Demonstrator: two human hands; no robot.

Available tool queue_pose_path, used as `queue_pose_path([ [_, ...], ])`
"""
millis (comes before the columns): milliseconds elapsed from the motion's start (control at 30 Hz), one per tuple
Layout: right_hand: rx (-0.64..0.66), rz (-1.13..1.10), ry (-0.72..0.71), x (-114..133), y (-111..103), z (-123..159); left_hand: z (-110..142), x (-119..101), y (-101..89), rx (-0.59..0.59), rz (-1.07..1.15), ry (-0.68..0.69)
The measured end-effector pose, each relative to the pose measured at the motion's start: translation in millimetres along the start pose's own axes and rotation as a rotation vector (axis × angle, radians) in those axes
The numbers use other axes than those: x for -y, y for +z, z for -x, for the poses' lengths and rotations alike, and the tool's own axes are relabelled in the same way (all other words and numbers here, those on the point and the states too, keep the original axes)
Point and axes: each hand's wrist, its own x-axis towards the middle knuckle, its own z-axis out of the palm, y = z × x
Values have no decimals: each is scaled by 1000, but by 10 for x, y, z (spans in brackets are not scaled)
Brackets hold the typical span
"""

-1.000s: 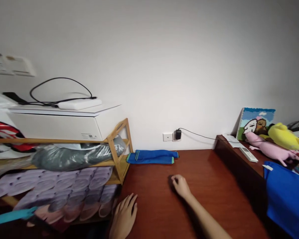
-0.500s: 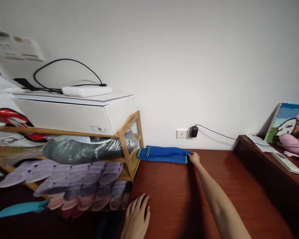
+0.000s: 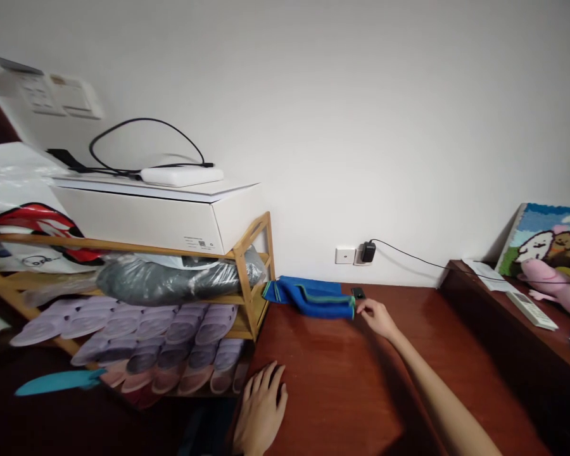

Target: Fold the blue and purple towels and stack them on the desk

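Blue cloth: one piece, green-edged, loosely folded; we find the blue cloth (image 3: 313, 297) along the far edge of the brown surface (image 3: 332, 392), from the far left corner rightwards.
Right hand: our right hand (image 3: 380, 318) is at the cloth's right end, thumb and fingertips together, apparently clamped on its edge.
Left hand: our left hand (image 3: 262, 405) rests palm down by the surface's left edge, fingers slightly apart, holding nothing.
Dark flat item: one; the dark flat item (image 3: 358, 292) lies at the far edge, just beside the cloth's right end; we cannot tell what it is.
Wooden rack: the wooden rack (image 3: 244, 285) stands at the far left corner, near the cloth's left end; contact unclear.
Hazards, in our judgement: a pinch on the edge alone could slip; a sideways sweep of cloth or knuckles could knock the dark flat item; the left end could snag on the rack.
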Motion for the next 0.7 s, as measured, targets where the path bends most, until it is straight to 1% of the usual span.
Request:
queue_pose_path([
  [33, 19, 59, 59, -67, 4, 124, -4, -6, -2, -5, 1, -4],
  [100, -2, 137, 139, -142, 57, 270, -12, -17, -6, -12, 4, -8],
  [167, -14, 144, 144, -91, 177, 285, -18, -28, -13, -8, 4, -6],
  [233, 38, 131, 102, 73, 351, 224, -22, -37, -26, 3, 1, -4],
  [367, 283, 190, -10, 471, 725, 115, -23, -46, -48, 9, -7, -7],
  [433, 367, 262, 2, 585, 852, 112, -20, -46, -53, 4, -10, -6],
  [500, 400, 325, 48, 630, 917, 131, -19, -46, -56, 4, -12, -3],
  [567, 413, 355, 77, 637, 934, 155, -19, -48, -58, 12, -12, -2],
  [700, 414, 350, 61, 653, 905, 179, -22, -54, -60, 13, 4, -9],
])
